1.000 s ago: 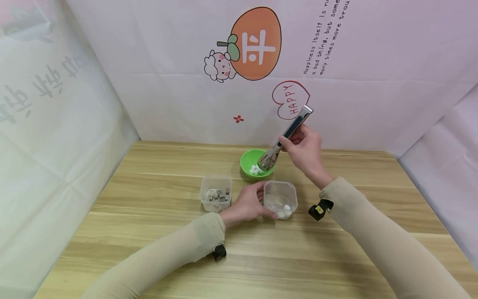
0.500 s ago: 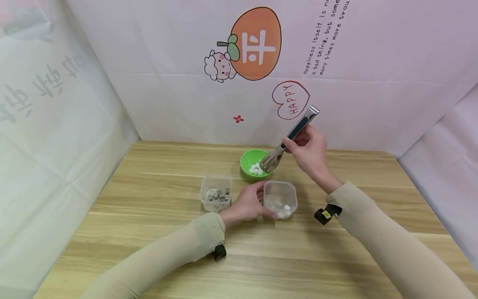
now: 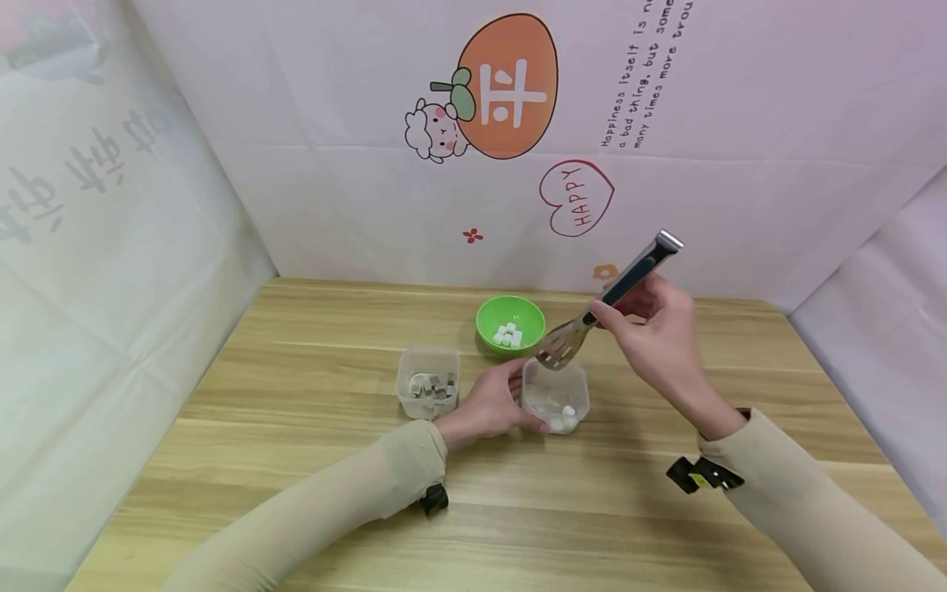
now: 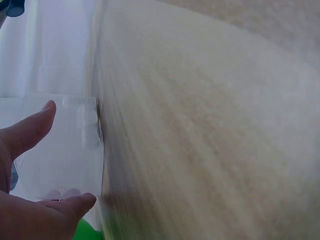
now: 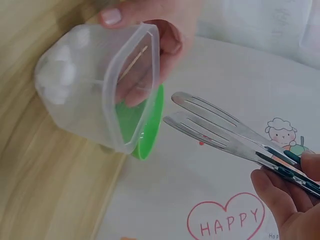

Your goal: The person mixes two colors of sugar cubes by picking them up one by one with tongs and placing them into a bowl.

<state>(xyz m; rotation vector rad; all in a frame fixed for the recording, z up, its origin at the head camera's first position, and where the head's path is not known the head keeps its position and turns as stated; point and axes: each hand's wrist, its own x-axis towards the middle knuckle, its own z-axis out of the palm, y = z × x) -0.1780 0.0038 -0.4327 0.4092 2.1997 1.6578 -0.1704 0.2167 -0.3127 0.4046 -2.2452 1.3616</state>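
My left hand [image 3: 491,401] grips a clear plastic container [image 3: 540,390], thumb on the near side and fingers on the far side. A few white cubes [image 3: 568,411] lie at its bottom. My right hand [image 3: 660,333] holds metal tongs [image 3: 633,275] by their dark-inlaid handles, between thumb and fingers. Their slotted ends hang over the container's far rim. In the right wrist view the tongs [image 5: 235,137] are slightly parted with nothing between them. Behind the container stands a green bowl [image 3: 510,307] with several white cubes [image 3: 508,335] in it.
Left of my left hand a second clear container [image 3: 427,360] holds several small grey metallic-looking pieces [image 3: 435,388]. The wooden table [image 3: 333,485] meets a printed white backdrop [image 3: 355,214] at its far edge.
My right hand has drawn the tongs from over the green bowl, rightward and nearer, to above the clear container. The left hand stays in place.
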